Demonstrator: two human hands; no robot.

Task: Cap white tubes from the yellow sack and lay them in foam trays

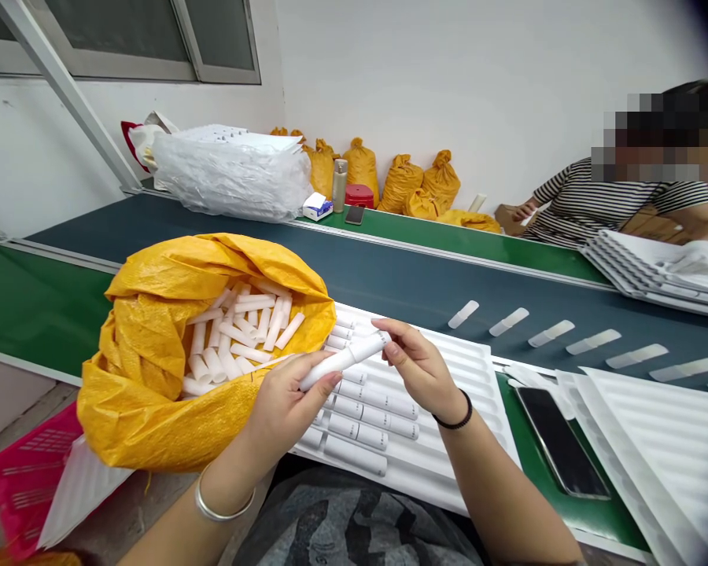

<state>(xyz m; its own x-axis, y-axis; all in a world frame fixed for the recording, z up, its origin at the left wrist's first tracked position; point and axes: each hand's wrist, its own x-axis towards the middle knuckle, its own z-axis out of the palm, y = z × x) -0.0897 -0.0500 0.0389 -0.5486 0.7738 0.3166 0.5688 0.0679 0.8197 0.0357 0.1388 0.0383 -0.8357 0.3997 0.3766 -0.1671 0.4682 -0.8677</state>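
Head view: the left hand (289, 399) curls closed around a white tube (349, 358); the right hand (423, 371) pinches its printed end.

Tubes (239, 334) in a sack (123, 393) at left, tray (484, 420) just right of it, phone (560, 440) farther right, belt (401, 271) behind them, bottle (339, 187) beyond the belt
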